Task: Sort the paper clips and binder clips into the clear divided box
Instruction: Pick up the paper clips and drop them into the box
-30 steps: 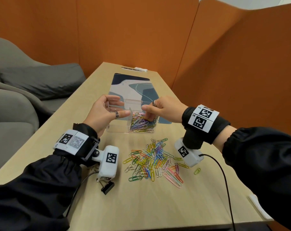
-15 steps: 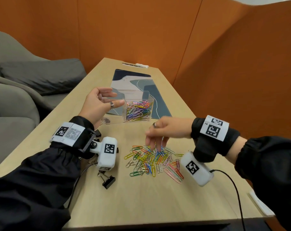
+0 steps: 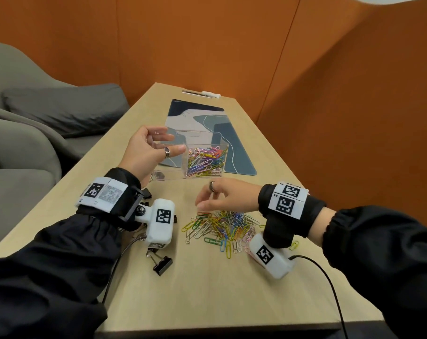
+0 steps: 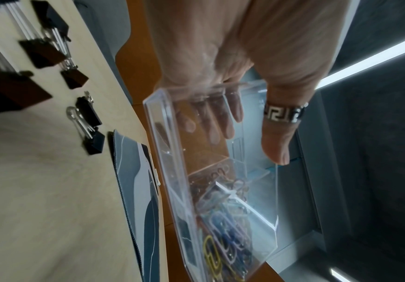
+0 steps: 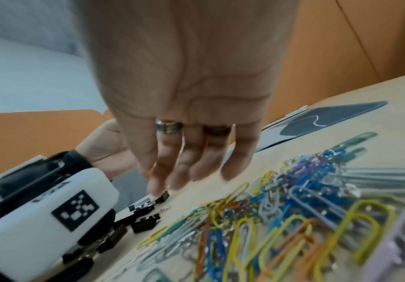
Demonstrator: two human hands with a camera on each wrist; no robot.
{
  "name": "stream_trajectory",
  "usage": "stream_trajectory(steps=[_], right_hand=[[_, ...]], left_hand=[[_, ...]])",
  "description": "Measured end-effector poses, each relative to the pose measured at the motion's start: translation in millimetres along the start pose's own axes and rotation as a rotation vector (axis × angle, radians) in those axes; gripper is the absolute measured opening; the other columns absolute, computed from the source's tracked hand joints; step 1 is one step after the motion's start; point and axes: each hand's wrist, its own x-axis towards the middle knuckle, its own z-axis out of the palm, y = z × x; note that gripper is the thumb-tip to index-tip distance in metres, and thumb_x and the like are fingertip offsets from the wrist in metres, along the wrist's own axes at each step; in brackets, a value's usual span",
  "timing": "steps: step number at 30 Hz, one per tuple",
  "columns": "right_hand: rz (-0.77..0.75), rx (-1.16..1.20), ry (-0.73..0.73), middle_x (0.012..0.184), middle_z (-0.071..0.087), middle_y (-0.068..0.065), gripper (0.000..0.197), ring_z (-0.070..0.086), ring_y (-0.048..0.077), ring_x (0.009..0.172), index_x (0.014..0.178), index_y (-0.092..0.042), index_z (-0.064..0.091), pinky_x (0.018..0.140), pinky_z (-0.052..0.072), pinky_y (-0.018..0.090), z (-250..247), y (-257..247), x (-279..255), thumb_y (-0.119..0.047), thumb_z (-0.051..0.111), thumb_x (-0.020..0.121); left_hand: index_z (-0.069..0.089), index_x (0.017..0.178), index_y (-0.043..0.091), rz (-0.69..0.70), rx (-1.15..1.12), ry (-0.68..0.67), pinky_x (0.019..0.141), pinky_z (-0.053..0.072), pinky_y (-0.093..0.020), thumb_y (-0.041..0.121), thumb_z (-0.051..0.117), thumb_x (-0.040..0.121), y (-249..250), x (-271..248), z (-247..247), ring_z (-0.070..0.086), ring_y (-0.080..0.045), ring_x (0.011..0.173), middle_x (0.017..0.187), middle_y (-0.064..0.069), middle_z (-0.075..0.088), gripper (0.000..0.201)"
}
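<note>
Wood table (image 3: 207,289): L hand (image 3: 144,152) grips clear box (image 3: 202,160); R hand (image 3: 224,196) relaxed over clips (image 3: 222,226).

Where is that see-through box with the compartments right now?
In the head view the clear divided box stands mid-table at the near edge of the patterned desk mat, beyond the loose paper clips. The left hand holds its left end.
</note>
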Motion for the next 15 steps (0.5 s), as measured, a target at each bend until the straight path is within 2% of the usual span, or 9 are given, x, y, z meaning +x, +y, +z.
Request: stream_trajectory(steps=[2, 3, 5, 8, 12, 15], right_hand=[[0.013, -0.063, -0.072, 0.122, 0.056, 0.002, 0.041, 0.05, 0.013, 0.105, 0.119, -0.021, 0.059, 0.091, 0.041, 0.025, 1.9, -0.4, 3.2, -0.039, 0.065, 0.084], [0.025, -0.082, -0.133, 0.124, 0.052, 0.002, 0.046, 0.048, 0.016, 0.11, 0.121, -0.022, 0.058, 0.096, 0.041, 0.028, 3.7, -0.2, 3.9, -0.04, 0.068, 0.081], [0.027, -0.122, -0.232, 0.121, 0.044, -0.001, 0.052, 0.045, 0.015, 0.108, 0.121, -0.028, 0.055, 0.098, 0.041, 0.029, 6.6, 0.9, 3.1, -0.041, 0.075, 0.074], [0.024, -0.127, -0.284, 0.119, 0.039, -0.005, 0.058, 0.039, 0.009, 0.102, 0.117, -0.034, 0.053, 0.092, 0.039, 0.023, 10.3, 4.5, 1.4, -0.036, 0.082, 0.067], [-0.016, -0.07, -0.271, 0.104, 0.042, -0.003, 0.05, 0.045, 0.013, 0.089, 0.112, -0.022, 0.058, 0.08, 0.046, 0.025, 13.6, 10.0, -2.7, -0.025, 0.082, 0.068], [-0.023, -0.021, -0.267, 0.093, 0.048, -0.004, 0.037, 0.046, 0.011, 0.08, 0.106, -0.017, 0.063, 0.07, 0.042, 0.015, 12.7, 14.3, -6.2, -0.02, 0.079, 0.072]], left_hand=[[0.052, 0.097, 0.023, 0.001, -0.008, 0.003, 0.081, 0.048, -0.031, 0.006, 0.079, 0.066, 0.1, -0.3, -0.5, 0.061, -0.009, 0.089, 0.099, 0.002, 0.063, 0.044], [0.052, 0.096, 0.023, 0.001, -0.011, 0.004, 0.082, 0.048, -0.031, 0.006, 0.079, 0.066, 0.1, -0.2, -0.8, 0.061, -0.008, 0.088, 0.098, 0.002, 0.063, 0.044], [0.052, 0.096, 0.023, 0.002, -0.013, 0.002, 0.081, 0.047, -0.031, 0.006, 0.079, 0.066, 0.0, 0.2, -0.9, 0.061, -0.008, 0.088, 0.098, 0.002, 0.062, 0.044], [0.052, 0.096, 0.023, 0.002, -0.004, 0.001, 0.08, 0.048, -0.029, 0.006, 0.079, 0.067, -0.5, 0.4, -1.1, 0.061, -0.008, 0.088, 0.098, 0.002, 0.062, 0.044], [0.051, 0.098, 0.022, 0.007, 0.005, -0.009, 0.072, 0.046, -0.023, 0.005, 0.078, 0.068, -0.4, -0.8, 0.7, 0.06, -0.006, 0.085, 0.098, 0.002, 0.062, 0.043], [0.051, 0.099, 0.021, 0.009, 0.009, -0.011, 0.07, 0.045, -0.021, 0.005, 0.078, 0.068, 0.2, -1.4, 0.7, 0.06, -0.005, 0.084, 0.098, 0.002, 0.062, 0.044]])
